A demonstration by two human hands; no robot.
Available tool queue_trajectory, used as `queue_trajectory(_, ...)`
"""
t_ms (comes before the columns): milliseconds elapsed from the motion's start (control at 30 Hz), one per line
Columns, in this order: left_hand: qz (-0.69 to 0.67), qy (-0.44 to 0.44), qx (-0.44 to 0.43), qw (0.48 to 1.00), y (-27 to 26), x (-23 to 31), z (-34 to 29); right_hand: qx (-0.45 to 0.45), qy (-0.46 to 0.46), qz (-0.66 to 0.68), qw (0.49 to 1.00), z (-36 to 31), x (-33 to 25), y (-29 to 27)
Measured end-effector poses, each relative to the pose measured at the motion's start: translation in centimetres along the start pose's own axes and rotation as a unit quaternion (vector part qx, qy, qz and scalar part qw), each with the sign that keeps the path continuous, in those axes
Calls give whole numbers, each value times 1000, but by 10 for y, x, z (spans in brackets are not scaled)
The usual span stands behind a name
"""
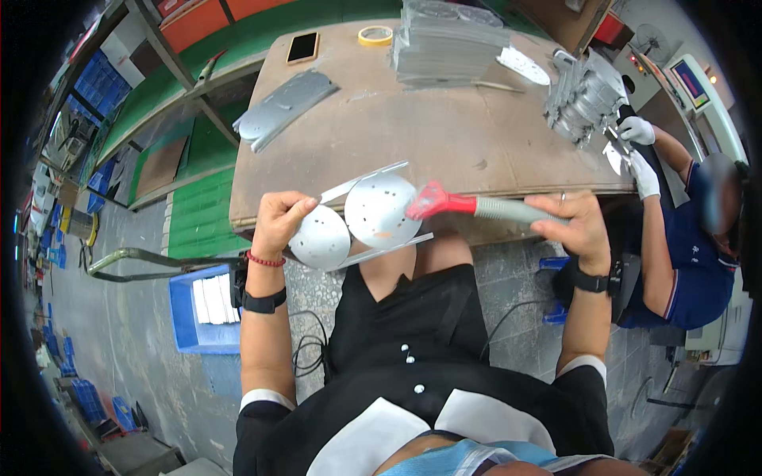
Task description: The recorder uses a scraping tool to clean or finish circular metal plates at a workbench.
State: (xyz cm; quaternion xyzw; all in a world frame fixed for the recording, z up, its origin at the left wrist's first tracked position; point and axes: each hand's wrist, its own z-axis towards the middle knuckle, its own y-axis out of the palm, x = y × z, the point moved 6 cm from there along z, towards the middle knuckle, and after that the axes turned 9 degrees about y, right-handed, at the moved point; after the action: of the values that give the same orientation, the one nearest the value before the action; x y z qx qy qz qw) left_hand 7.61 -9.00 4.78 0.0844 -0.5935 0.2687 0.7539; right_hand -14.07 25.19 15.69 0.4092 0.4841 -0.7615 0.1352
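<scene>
My left hand (pixel 278 226) is closed on the left end of a sheet-metal part, with the thumb on top. This silvery metal plate (pixel 384 209) has two round, hole-dotted faces side by side and thin straight flanges along its edges. It hangs above my lap at the table's near edge. My right hand (pixel 575 226) grips the grey ribbed handle of a red-headed hand tool (pixel 444 204). The tool's red head points left and overlaps the right rim of the larger round face. Whether it touches the metal I cannot tell.
On the brown table (pixel 357 119) lie stacked metal plates (pixel 286 107), a phone (pixel 303 47), yellow tape (pixel 375 35), a tall stack of grey sheets (pixel 444 51) and piled metal parts (pixel 583 99). A gloved co-worker (pixel 675 238) handles metal at right. A blue crate (pixel 184 317) stands left.
</scene>
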Motion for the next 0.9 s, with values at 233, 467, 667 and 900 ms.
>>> queue_trajectory(233,-34,21,17,999,5,-5,2,5,12,8,1000,-17,10,3)
queue_trajectory(467,-26,16,19,999,10,-15,11,73,25,-10,997,-22,22,-23)
queue_trajectory(667,-57,21,-8,998,27,-7,15,58,39,36,997,1,27,-13)
queue_trajectory(900,-18,56,-29,998,32,-1,16,31,4,38,999,-15,29,-6)
